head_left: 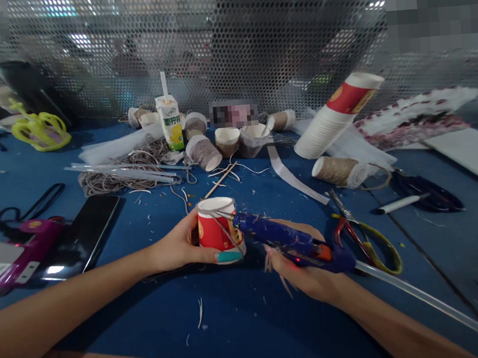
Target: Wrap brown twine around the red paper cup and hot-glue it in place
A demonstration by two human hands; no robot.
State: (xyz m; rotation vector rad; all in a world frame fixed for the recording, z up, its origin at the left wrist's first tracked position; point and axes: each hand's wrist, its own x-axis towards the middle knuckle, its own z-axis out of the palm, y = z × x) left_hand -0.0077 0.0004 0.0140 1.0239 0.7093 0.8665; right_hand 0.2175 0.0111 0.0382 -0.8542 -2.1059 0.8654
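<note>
Currently, in the head view, your left hand (182, 247) is closed around a red paper cup (215, 233), fingers behind it and thumb across its lower front. The cup sits just off the centre of the view, towards 7 o'clock, with its white mouth up; you cannot tell from here whether its base touches the blue table (234, 323). A thin strand of cord (225, 234) slants down its front from the rim towards 5 o'clock.

Your right hand (308, 270) is wrapped around a blue glue gun (279, 235), its nozzle pointing to 9 o'clock at the cup's rim; whether the tip touches is too small to tell. A clear glue stick (422, 294) runs out of its back end towards 4 o'clock.

Reading round from the cup, you have a black phone (84, 232) at 9 o'clock, a tangle of grey-brown cord (94, 182) at 10, a drink carton (170, 122) with a straw at 11, a cord-wrapped cup (204, 152) at 12, a leaning stack of paper cups (328, 128) at 2 and scissors (346, 214) at 3.
</note>
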